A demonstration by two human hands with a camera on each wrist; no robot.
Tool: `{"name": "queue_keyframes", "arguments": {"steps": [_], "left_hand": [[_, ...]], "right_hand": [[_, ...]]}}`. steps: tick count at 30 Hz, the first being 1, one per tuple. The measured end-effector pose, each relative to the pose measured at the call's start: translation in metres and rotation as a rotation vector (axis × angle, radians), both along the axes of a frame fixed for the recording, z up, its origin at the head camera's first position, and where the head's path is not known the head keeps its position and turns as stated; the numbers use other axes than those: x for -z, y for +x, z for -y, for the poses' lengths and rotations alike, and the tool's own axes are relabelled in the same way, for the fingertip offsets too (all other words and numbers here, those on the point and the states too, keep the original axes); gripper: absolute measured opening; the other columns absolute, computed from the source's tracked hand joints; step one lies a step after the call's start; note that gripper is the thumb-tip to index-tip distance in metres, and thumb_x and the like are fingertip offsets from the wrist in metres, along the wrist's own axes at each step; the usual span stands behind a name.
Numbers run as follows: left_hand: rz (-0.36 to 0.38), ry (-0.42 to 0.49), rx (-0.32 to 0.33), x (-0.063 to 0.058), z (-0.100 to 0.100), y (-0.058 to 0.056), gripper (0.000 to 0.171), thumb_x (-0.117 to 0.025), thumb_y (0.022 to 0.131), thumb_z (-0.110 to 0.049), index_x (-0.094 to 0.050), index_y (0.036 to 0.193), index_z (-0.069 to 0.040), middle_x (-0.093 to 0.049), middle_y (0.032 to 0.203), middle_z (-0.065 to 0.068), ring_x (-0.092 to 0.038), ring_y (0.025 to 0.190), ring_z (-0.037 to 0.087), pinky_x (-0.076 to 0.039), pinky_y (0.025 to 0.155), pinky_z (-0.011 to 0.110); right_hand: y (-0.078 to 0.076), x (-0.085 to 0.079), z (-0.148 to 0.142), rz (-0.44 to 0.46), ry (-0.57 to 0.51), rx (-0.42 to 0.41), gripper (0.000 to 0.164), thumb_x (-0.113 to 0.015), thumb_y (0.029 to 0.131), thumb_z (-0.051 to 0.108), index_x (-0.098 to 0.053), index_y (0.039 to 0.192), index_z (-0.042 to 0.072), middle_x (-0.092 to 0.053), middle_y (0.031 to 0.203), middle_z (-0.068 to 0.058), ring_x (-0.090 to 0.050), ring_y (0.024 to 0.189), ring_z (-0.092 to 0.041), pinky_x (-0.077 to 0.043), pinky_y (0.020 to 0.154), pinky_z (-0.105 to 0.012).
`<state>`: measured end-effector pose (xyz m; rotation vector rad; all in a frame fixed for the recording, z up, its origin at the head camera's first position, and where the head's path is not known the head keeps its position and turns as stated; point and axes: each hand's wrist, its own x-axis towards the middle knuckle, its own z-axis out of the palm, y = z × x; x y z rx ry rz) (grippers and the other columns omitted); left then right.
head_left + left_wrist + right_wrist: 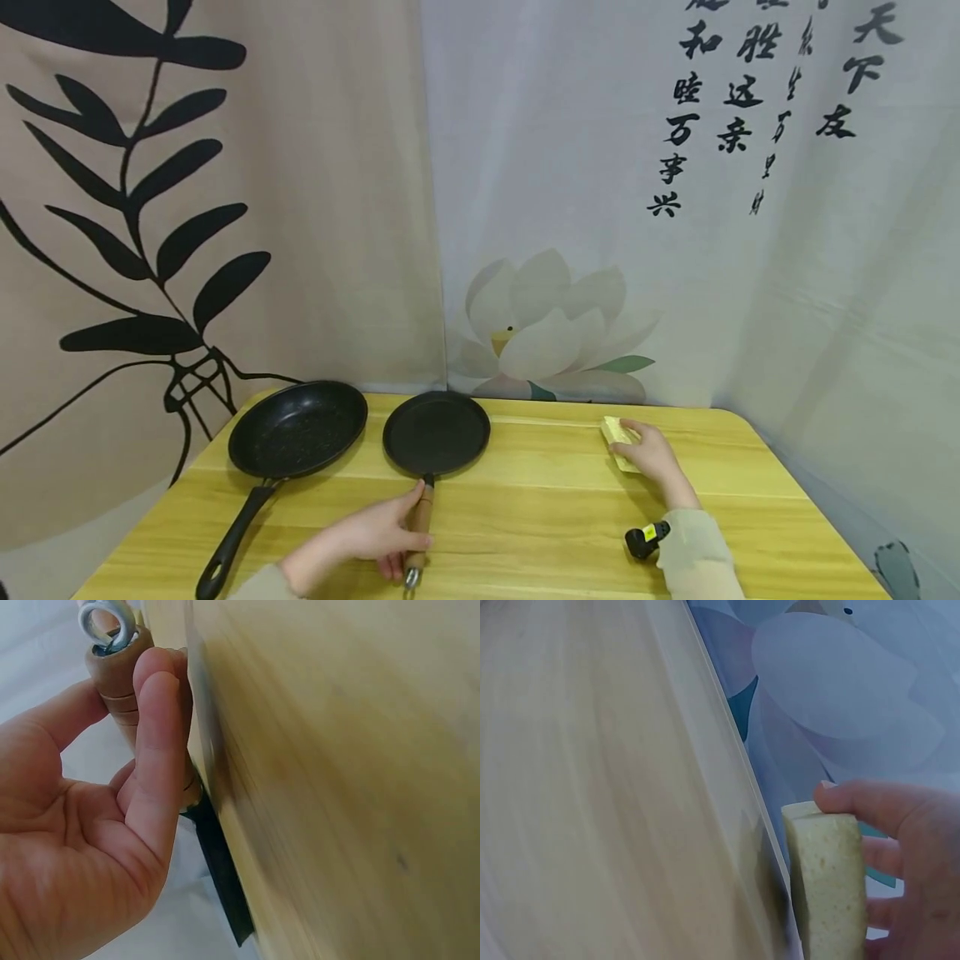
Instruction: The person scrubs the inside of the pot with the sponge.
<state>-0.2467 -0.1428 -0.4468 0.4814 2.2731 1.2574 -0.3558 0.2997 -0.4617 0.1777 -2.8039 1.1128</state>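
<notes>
My left hand (382,527) grips the brown wooden handle (422,521) of a small flat black pan (437,433) lying on the table. In the left wrist view the fingers wrap the handle (118,697) close over the wood, and a metal ring (107,621) hangs at its end. Over on the right side, my right hand (651,454) holds a pale yellow sponge (617,437) near the table's back. Thumb and fingers pinch that sponge (829,881) along its edges in the right wrist view; its lower end is cut off by the frame.
A larger, deeper black frying pan (300,429) stands left of the flat pan, its black handle (234,542) pointing toward me. The wooden table (540,517) ends at a printed curtain (345,200) behind. A dark camera (645,540) sits at my right wrist.
</notes>
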Motion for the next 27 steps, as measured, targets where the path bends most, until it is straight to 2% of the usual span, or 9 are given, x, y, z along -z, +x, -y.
{"name": "queue_keyframes", "arguments": {"steps": [9,27], "left_hand": [[-0.017,-0.018,0.013,-0.004,-0.018,0.001,0.092,-0.067,0.093,-0.026,-0.005,0.151,0.010,-0.064,0.060,0.012,-0.061,0.048,0.019,-0.054,0.043,0.034],[-0.037,-0.062,0.078,-0.006,-0.064,-0.006,0.090,-0.067,0.093,-0.022,-0.007,0.151,0.011,-0.064,0.059,0.011,-0.062,0.048,0.021,-0.053,0.042,0.033]], "right_hand": [[0.000,-0.003,0.004,0.006,-0.011,0.008,0.059,-0.066,0.092,0.019,-0.045,0.139,-0.009,-0.043,0.140,-0.030,-0.036,0.129,-0.050,-0.032,0.105,-0.062],[0.000,-0.005,0.010,-0.016,-0.022,0.014,0.056,-0.067,0.091,0.019,-0.049,0.136,-0.009,-0.043,0.138,-0.034,-0.036,0.129,-0.051,-0.032,0.105,-0.062]]}}
